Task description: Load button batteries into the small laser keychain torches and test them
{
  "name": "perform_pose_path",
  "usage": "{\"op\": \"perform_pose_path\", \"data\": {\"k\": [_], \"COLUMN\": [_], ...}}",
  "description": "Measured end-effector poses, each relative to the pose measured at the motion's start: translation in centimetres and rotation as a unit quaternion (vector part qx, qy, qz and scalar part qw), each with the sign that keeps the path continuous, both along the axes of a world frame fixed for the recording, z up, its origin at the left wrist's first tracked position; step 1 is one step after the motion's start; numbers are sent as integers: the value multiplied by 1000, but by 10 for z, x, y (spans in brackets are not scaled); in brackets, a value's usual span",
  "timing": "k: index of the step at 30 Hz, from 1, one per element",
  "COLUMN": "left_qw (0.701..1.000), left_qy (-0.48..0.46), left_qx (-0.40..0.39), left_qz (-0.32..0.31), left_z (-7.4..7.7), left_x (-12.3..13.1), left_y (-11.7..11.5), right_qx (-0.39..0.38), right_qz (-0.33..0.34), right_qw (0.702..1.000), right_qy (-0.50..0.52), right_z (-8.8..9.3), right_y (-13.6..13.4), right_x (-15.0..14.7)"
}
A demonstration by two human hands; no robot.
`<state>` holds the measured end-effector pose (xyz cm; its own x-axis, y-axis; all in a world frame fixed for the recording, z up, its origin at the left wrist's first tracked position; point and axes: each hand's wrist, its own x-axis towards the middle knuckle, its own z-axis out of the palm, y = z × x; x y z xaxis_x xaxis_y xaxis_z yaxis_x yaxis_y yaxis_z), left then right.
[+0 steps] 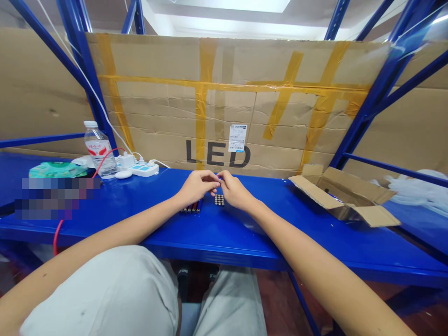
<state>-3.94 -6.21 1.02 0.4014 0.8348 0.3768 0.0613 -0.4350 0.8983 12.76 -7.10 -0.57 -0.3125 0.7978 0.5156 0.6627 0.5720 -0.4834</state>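
Note:
Both hands meet above the middle of the blue tabletop, fingertips together. My right hand [236, 190] is closed in a pinch on a small purple-blue piece [220, 178], mostly covered by the fingers; its kind does not show. Curled beside it, my left hand [196, 185] has its thumb and fingertips pressed together at the same piece. Just below the fingertips, several small round silvery pieces [219, 200], like button cells, lie in a tight block. Under my left hand, several slim dark tubes [191, 208] with metallic ends lie side by side, partly covered by the hand.
An open cardboard box [336, 191] stands on the right of the blue table [224, 238]. At left are a plastic bottle [100, 151], a white power strip [142, 169], a green packet [58, 170] and a red cable [105, 161]. A cardboard wall [157, 112] closes off the back.

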Motion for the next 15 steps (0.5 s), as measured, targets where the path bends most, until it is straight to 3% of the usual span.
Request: {"op": "perform_pose_path", "data": {"k": [7,12,15], "left_qw": [995,988,979], "left_qy": [73,48,86], "left_qx": [63,129,151], "left_qz": [-9,67,106], "left_z": [-7,-9,-10], "left_x": [-5,-30,-53], "left_y": [10,30,47], "right_qx": [-12,-71,-149], "right_qz": [-20,-114,-179], "right_qw": [1000,990,970], "right_qy": [15,35,-71], "right_z": [3,13,14], "right_y": [9,21,26], "right_x": [6,46,77]}}
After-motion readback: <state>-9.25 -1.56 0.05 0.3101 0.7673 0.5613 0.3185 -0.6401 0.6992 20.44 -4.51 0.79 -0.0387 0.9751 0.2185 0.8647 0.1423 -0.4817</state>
